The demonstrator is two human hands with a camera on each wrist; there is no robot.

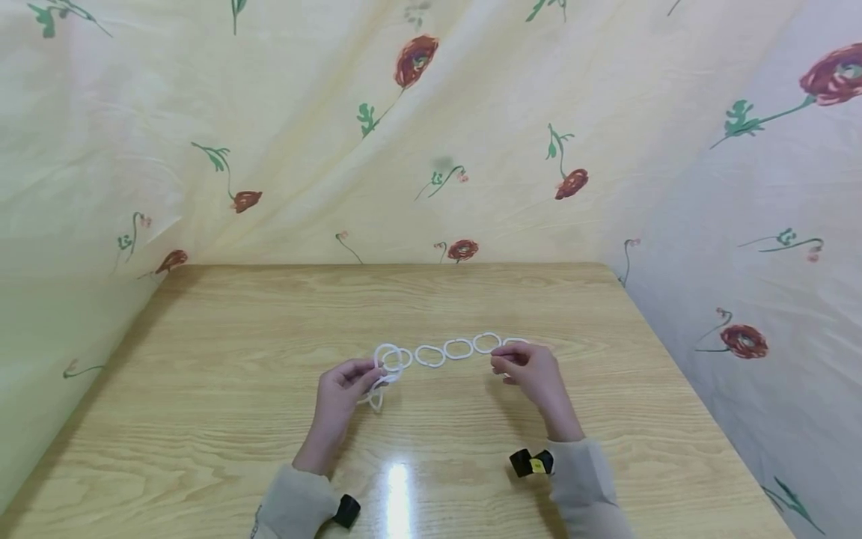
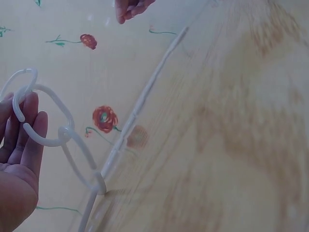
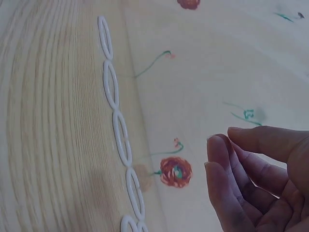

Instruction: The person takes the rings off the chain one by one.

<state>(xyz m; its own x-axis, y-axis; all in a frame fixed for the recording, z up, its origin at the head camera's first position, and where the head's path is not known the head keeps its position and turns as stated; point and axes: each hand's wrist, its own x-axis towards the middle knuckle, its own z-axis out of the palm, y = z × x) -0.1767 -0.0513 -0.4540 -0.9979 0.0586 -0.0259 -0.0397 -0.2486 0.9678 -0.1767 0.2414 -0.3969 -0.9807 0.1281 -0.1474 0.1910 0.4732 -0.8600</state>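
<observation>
pale sleeves (image 1: pixel 587 475) sit nearest. the left hand (image 1: pixel 340 389) pinches links of the white plastic chain (image 3: pixel 116 110); the right hand (image 1: pixel 535 370), fingertips close together, looks loosely curled around nothing. the chain lies on the wooden table (image 1: pixel 202 337), long axis running left to right, roughly along the far edge, right end partly hidden. a tug might unhook a gapped link; dangling ones could tangle.

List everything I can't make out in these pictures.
Head view: most of the white ring at the row's right end, behind the right hand.
Head view: how many white links the left hand holds; they overlap, and fingers cover parts.
Left wrist view: most of the right hand, cut off by the top edge.
Right wrist view: where the row of rings ends, cut off by the bottom edge.
</observation>
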